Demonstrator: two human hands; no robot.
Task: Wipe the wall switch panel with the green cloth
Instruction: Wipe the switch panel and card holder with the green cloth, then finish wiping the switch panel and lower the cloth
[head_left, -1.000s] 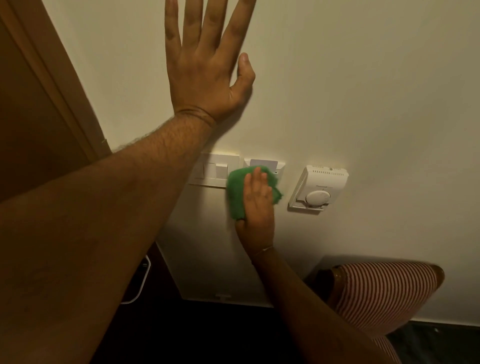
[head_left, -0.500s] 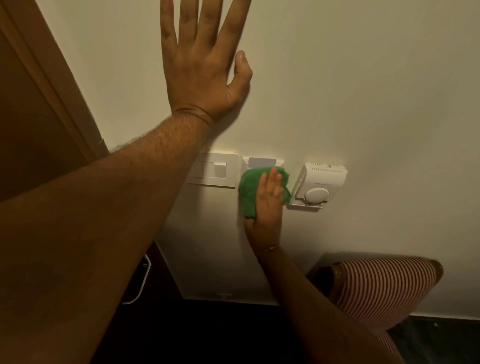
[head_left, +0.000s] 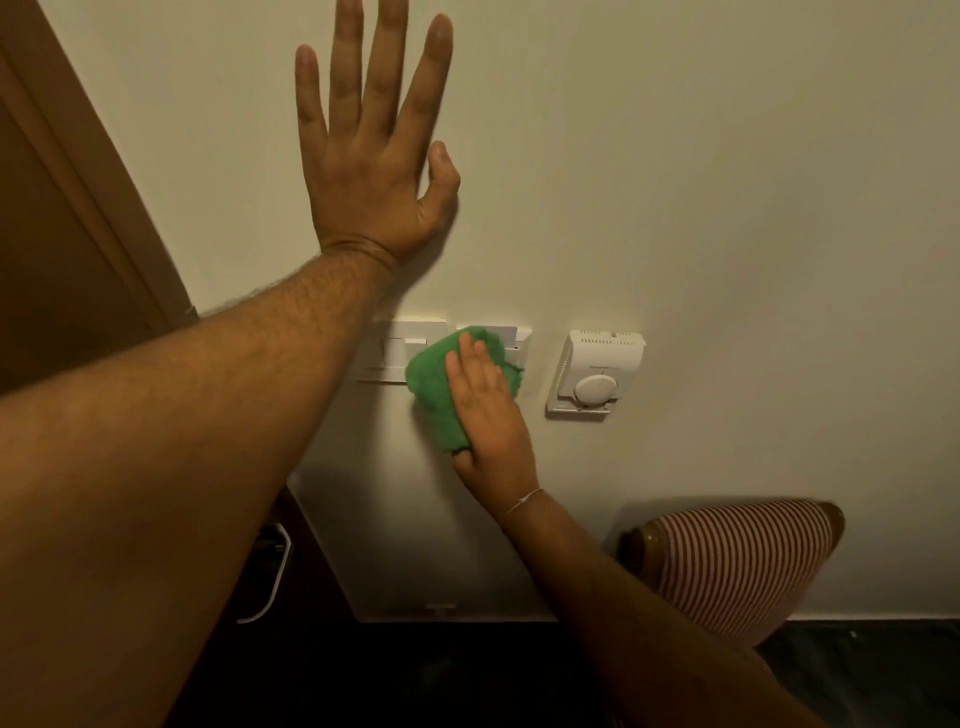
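Observation:
A white switch panel (head_left: 402, 353) sits on the cream wall, with a second white plate (head_left: 517, 340) right beside it. My right hand (head_left: 485, 410) presses the green cloth (head_left: 434, 384) flat against the wall, covering the gap between the two plates and most of the second one. My left hand (head_left: 371, 171) is spread flat on the wall above the switches, fingers apart, holding nothing. My left forearm hides the left edge of the switch panel.
A white thermostat (head_left: 597, 374) with a round dial hangs to the right of the plates. A wooden door frame (head_left: 88, 208) runs down the left. A striped chair back (head_left: 737, 566) stands low at the right, against the wall.
My right hand slid the cloth right toward the thermostat, then back left over the gap between the plates. The left hand has stayed on the wall.

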